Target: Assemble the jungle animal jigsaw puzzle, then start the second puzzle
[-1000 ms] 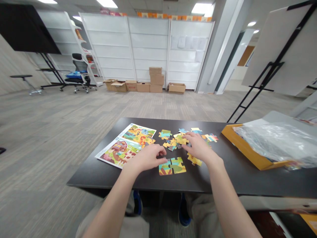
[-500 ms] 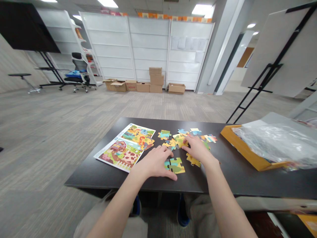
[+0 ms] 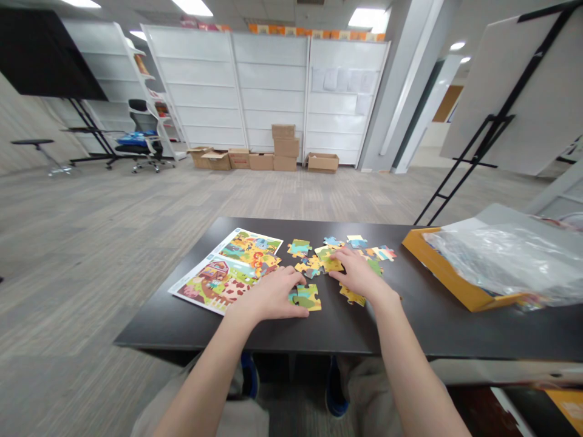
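Note:
My left hand [image 3: 272, 296] curves around the left side of some joined green-and-yellow puzzle pieces [image 3: 310, 297] near the front of the dark table. Its thumb lies along their near edge, its fingers at the far side, and the palm covers part of them. With thumb and fingertips, my right hand [image 3: 359, 273] grips a yellow-green puzzle piece [image 3: 327, 257] that overlaps other pieces. Below the right wrist lies a yellow puzzle piece [image 3: 351, 294], partly hidden. A printed picture sheet [image 3: 218, 280] with farm and animal scenes lies left, partly under my left hand.
Several loose pieces lie farther back, among them a teal-green puzzle piece [image 3: 299, 247] and a blue-and-cream puzzle piece [image 3: 356, 241]. A yellow box [image 3: 449, 279] with clear plastic wrap [image 3: 496, 261] takes up the right side of the table [image 3: 191, 332].
My left hand has moved left with the joined pieces, and its thumb has come closer to its fingers. My right hand stays at the yellow-green piece. The whole view shifts slightly.

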A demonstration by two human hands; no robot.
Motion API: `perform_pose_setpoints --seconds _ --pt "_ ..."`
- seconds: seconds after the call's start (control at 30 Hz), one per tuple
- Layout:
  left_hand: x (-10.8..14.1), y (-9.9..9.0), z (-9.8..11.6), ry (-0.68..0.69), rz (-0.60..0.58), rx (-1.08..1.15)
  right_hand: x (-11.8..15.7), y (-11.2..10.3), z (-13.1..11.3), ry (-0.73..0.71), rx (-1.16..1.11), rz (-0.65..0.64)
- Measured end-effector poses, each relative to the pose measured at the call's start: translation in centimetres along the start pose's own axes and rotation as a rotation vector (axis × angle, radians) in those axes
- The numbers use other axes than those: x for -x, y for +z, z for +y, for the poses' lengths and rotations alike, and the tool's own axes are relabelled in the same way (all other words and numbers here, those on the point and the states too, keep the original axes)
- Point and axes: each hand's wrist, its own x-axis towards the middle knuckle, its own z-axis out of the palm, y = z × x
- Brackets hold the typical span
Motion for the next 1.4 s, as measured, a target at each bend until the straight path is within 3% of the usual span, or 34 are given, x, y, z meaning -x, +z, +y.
perform_pose_setpoints --seconds 0.23,0.37,0.53,0.73,0.93,1.1,1.4 --pt "0.5 -0.2 -1.6 -0.010 0.043 0.013 0.0 -0.7 -0.6 0.008 -0.051 -0.027" --pt "0.3 -0.1 -1.3 0.014 0.087 0.025 -0.2 -0.8 -0.8 0.057 -0.055 -0.061" --pt "-0.1 -0.1 -0.5 0.040 0.075 0.022 -0.3 -0.6 -0.6 0.067 -0.119 0.006" --pt "-0.4 0.3 -0.4 0.062 0.057 0.036 0.4 -1.4 -0.1 0.067 -0.380 0.064" --pt "-0.6 0.2 -0.3 0.044 0.025 0.011 2.5 -2.5 -0.2 0.069 -0.697 -0.095" --pt "-0.7 0.2 -0.3 0.038 0.014 0.014 2.9 -2.2 -1.3 0.122 -0.574 -0.172" --pt "-0.6 0.4 -0.6 0.075 0.024 0.020 2.8 -1.9 -2.2 0.036 -0.387 -0.184"
